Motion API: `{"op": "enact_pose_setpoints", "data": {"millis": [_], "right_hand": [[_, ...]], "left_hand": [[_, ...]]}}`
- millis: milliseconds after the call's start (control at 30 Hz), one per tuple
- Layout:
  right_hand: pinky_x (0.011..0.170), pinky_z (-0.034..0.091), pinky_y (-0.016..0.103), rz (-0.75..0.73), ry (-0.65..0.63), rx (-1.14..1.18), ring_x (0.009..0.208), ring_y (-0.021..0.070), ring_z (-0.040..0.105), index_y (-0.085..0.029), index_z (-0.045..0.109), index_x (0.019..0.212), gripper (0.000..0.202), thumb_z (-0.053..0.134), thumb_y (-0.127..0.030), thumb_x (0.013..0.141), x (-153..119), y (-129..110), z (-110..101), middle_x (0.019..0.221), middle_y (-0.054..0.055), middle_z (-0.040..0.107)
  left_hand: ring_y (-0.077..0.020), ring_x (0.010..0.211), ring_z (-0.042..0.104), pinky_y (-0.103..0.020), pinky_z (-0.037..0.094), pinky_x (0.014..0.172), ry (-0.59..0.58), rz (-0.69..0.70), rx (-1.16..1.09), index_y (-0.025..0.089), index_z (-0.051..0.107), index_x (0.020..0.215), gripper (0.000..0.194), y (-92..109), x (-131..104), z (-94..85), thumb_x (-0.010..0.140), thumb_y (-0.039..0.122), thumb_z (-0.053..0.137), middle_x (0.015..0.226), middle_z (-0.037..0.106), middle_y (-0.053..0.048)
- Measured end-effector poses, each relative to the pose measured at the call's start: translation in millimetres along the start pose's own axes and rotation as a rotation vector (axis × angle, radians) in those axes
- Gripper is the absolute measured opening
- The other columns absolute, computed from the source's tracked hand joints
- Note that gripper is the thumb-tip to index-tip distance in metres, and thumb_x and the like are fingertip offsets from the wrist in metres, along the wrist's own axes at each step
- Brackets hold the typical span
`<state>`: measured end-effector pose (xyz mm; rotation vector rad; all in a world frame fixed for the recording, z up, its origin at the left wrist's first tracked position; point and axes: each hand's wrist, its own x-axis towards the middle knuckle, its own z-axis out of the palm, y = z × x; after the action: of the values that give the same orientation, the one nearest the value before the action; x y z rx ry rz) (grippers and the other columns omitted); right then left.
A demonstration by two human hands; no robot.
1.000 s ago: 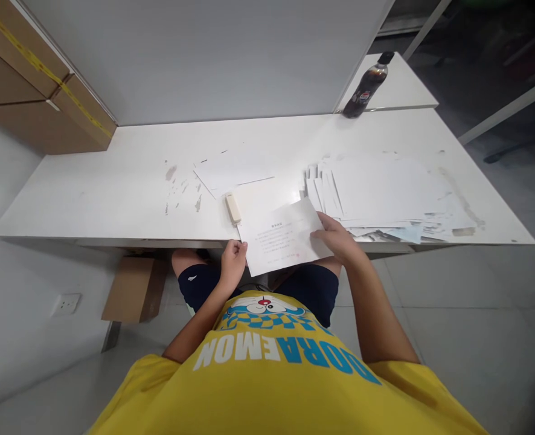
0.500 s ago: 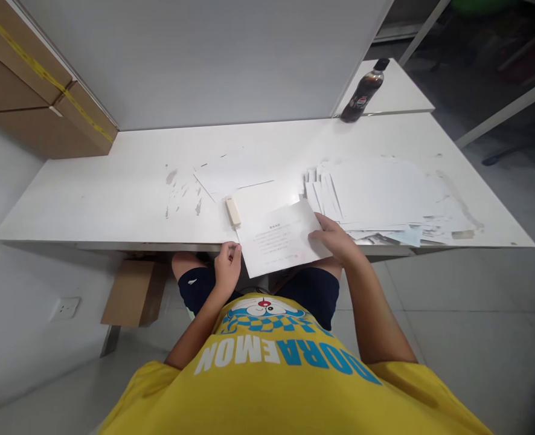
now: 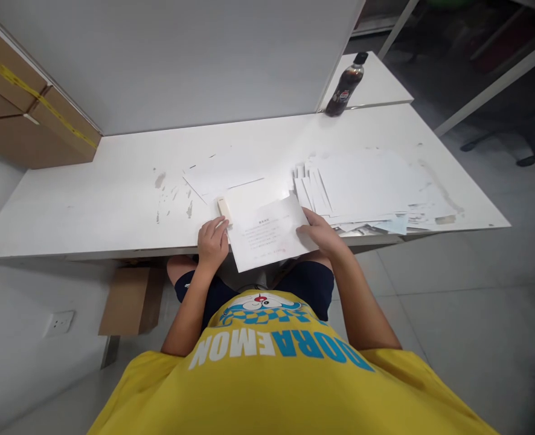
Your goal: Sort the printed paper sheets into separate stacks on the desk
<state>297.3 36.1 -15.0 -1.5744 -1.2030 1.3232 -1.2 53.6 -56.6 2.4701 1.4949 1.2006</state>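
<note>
I hold a printed white sheet [image 3: 267,238] at the near edge of the white desk [image 3: 90,199]. My right hand [image 3: 320,232] grips its right edge. My left hand [image 3: 212,241] has left the sheet and rests on the desk, fingers reaching onto a small cream stapler [image 3: 223,208] beside the sheet's left edge. A few loose white sheets [image 3: 222,175] lie just behind the stapler. A wide fanned pile of white papers [image 3: 371,187] lies to the right of my right hand.
A dark cola bottle [image 3: 344,87] stands at the far right by a white partition [image 3: 204,60]. Cardboard boxes [image 3: 23,115] sit at the far left. Another box [image 3: 129,299] is under the desk, near a wall socket [image 3: 59,323].
My left hand let go of the sheet's left edge and moved up onto the desk to the stapler. My right hand still holds the sheet, now further onto the desk.
</note>
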Motion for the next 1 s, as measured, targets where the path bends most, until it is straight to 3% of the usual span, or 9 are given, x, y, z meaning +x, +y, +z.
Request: {"op": "enact_pose_setpoints", "data": {"millis": [300,500,1000], "right_hand": [[0.104,0.041,0.047,0.013,-0.010,0.017,0.122,0.0320,0.054,-0.026,0.057,0.135,0.073,0.055,-0.022,0.063,-2.1,16.9,-3.0,0.134,0.003,0.062],[0.103,0.043,0.045,-0.018,-0.047,0.063,0.122,0.0315,0.055,-0.028,0.057,0.136,0.071,0.057,-0.022,0.065,-2.4,25.8,-4.6,0.133,0.001,0.063],[0.098,0.046,0.046,0.063,-0.059,0.169,0.113,0.0319,0.060,-0.024,0.056,0.136,0.073,0.059,-0.023,0.063,-8.8,16.7,-7.1,0.131,0.004,0.065]], "left_hand": [[-0.0260,0.102,0.061,-0.044,0.048,0.088,-0.117,0.066,0.027,0.020,0.071,0.106,0.033,-11.6,6.8,-6.3,0.092,0.015,0.042,0.113,0.071,-0.010],[-0.0249,0.105,0.061,-0.045,0.050,0.092,-0.082,0.031,-0.044,0.020,0.070,0.106,0.033,-12.4,3.7,-1.7,0.094,0.015,0.040,0.112,0.071,-0.011],[-0.0242,0.108,0.058,-0.048,0.049,0.095,-0.060,0.034,-0.119,0.022,0.070,0.108,0.036,-15.7,7.3,-3.9,0.100,0.022,0.034,0.113,0.069,-0.011]]}}
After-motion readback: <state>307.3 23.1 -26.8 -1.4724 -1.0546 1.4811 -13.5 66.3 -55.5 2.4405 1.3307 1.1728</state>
